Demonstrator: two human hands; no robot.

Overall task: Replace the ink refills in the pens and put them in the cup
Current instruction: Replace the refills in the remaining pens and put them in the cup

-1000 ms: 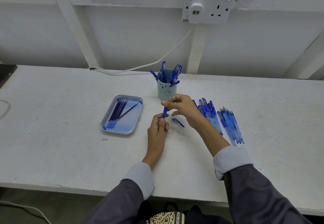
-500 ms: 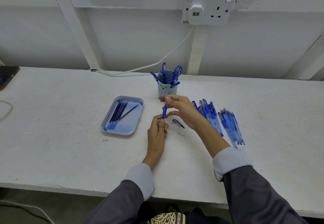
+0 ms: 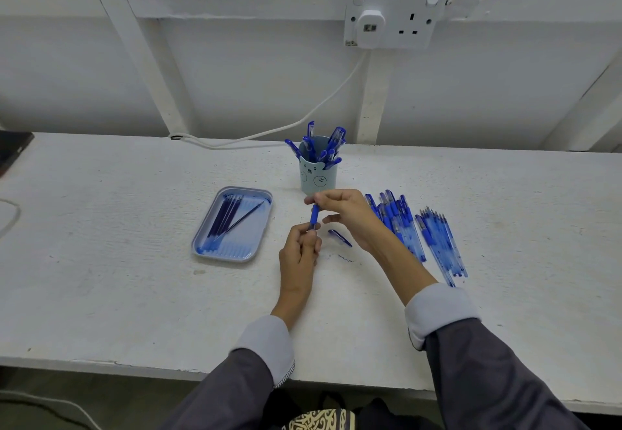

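A blue pen point(image 3: 314, 216) stands nearly upright between both hands. My left hand point(image 3: 299, 254) grips its lower end, and my right hand point(image 3: 346, 212) pinches its top end. A blue pen cap point(image 3: 340, 238) lies on the table just right of my left hand. Behind my hands stands the pale blue cup point(image 3: 316, 177) with a bear face, holding several blue pens. A blue tray point(image 3: 202, 248) to the left holds several ink refills point(image 3: 229, 219). Right of my right hand lie a row of blue pens point(image 3: 397, 221) and a bundle of refills point(image 3: 441, 244).
The white table's front edge point(image 3: 134, 364) runs across below my sleeves. A white cable point(image 3: 269, 133) runs from the wall socket point(image 3: 393, 22) down along the table's back edge. A dark object point(image 3: 13, 150) sits at the far left edge. A small ink mark point(image 3: 345, 258) stains the table.
My right hand's fingers have shifted slightly at the top of the pen, and more of the blue barrel shows between the hands. My left hand stays in place.
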